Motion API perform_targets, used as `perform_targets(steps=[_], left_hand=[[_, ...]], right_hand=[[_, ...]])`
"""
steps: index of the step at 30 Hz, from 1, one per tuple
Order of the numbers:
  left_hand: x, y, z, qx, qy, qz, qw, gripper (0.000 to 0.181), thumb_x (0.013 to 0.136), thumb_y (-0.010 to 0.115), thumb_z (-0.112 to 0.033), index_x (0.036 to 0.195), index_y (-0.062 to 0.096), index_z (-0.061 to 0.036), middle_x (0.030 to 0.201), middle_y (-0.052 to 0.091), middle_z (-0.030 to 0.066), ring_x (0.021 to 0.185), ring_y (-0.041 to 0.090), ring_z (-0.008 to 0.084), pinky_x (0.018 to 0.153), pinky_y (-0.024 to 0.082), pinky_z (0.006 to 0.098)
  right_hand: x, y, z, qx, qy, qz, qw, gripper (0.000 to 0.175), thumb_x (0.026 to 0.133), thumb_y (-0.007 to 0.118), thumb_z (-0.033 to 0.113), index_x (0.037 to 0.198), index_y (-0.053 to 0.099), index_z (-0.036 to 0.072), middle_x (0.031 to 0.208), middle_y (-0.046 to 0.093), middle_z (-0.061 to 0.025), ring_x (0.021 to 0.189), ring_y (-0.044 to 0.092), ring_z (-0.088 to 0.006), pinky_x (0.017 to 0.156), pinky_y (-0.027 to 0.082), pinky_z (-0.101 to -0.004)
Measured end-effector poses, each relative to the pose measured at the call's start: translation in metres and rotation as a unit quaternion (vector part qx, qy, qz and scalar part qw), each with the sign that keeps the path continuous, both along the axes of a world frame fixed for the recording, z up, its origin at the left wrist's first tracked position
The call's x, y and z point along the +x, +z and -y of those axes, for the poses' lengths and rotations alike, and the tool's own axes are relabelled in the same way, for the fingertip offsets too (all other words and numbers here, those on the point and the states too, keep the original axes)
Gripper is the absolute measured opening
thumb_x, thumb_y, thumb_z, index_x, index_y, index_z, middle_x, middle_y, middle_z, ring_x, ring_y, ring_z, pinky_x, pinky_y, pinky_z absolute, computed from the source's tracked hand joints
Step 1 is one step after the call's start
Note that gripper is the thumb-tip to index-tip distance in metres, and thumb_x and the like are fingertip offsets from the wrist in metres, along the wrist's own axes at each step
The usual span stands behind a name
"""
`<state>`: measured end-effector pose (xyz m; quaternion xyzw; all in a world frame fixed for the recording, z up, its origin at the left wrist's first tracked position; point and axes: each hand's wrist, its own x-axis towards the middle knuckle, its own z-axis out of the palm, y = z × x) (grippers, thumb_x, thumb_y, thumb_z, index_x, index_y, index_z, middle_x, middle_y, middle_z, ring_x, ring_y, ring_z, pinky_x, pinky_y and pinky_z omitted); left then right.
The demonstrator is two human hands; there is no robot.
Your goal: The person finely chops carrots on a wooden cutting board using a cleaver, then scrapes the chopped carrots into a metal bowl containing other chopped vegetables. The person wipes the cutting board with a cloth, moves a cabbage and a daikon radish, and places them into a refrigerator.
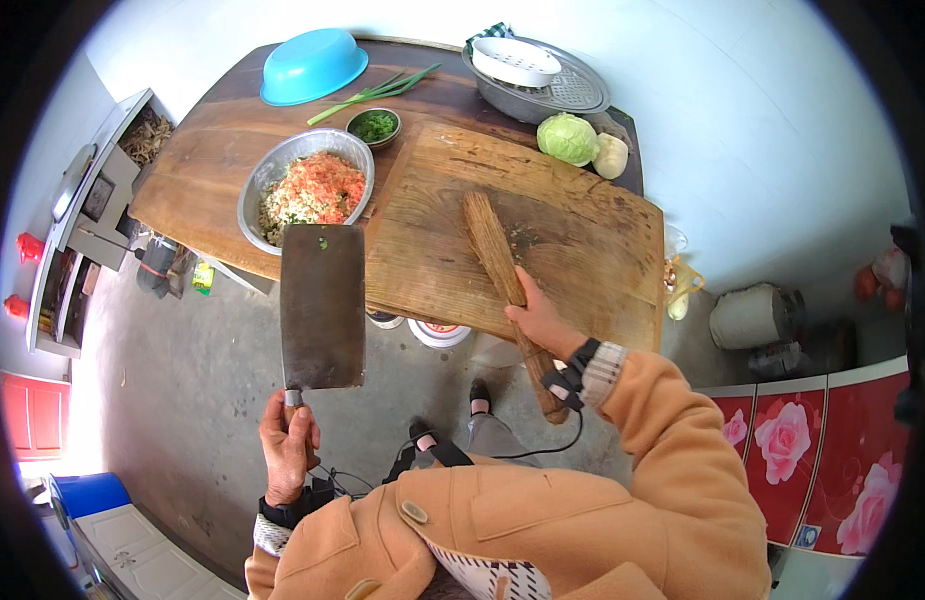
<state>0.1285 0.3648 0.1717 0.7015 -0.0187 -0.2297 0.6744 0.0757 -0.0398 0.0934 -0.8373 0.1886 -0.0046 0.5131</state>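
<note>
My left hand [288,446] grips the wooden handle of a broad cleaver [324,307]. The blade points away from me, and its far edge overlaps the rim of a metal bowl [250,176]; a green scrap sticks to it. In the bowl lies a chopped mixture [320,184], orange and pale with bits of green. My right hand [541,315] is closed around a brush-like bundle of plant stalks [492,240]. The bundle's far end rests over the wooden cutting board [425,232], beside dark green crumbs; its near end hangs past the board's front edge.
Behind the board are a small bowl of chopped greens [374,127], spring onions [380,94], an upturned blue basin [312,67], a cabbage [567,139], a peeled pale vegetable [611,156] and a metal basin [507,101] with a white strainer [515,61]. Lidded tubs [438,334] stand below the front edge.
</note>
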Motion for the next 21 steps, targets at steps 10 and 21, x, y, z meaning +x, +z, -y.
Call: perform_targets(steps=[10, 21], left_hand=[[0.018, -0.014, 0.055, 0.018, -0.048, -0.027, 0.998, 0.026, 0.095, 0.052, -0.012, 0.118, 0.048, -0.0001, 0.067, 0.047, -0.0024, 0.052, 0.045, 0.0055, 0.042, 0.033, 0.0194], [0.042, -0.087, 0.150, -0.028, -0.038, -0.084, 0.995, 0.025, 0.094, 0.053, -0.014, 0.115, 0.049, -0.0015, 0.062, 0.049, -0.0021, 0.047, 0.045, 0.0062, 0.036, 0.032, 0.0224]], right_hand=[[-0.037, -0.012, 0.002, -0.055, 0.133, -0.016, 0.989, 0.072, 0.080, 0.060, 0.011, 0.145, 0.028, 0.003, 0.141, 0.041, -0.0246, 0.131, 0.040, -0.0355, 0.109, 0.032, -0.0387], [0.004, 0.038, 0.141, -0.321, 0.024, -0.074, 0.944, 0.073, 0.082, 0.059, 0.004, 0.147, 0.027, 0.016, 0.138, 0.041, -0.0217, 0.115, 0.051, -0.0383, 0.093, 0.044, -0.0431]])
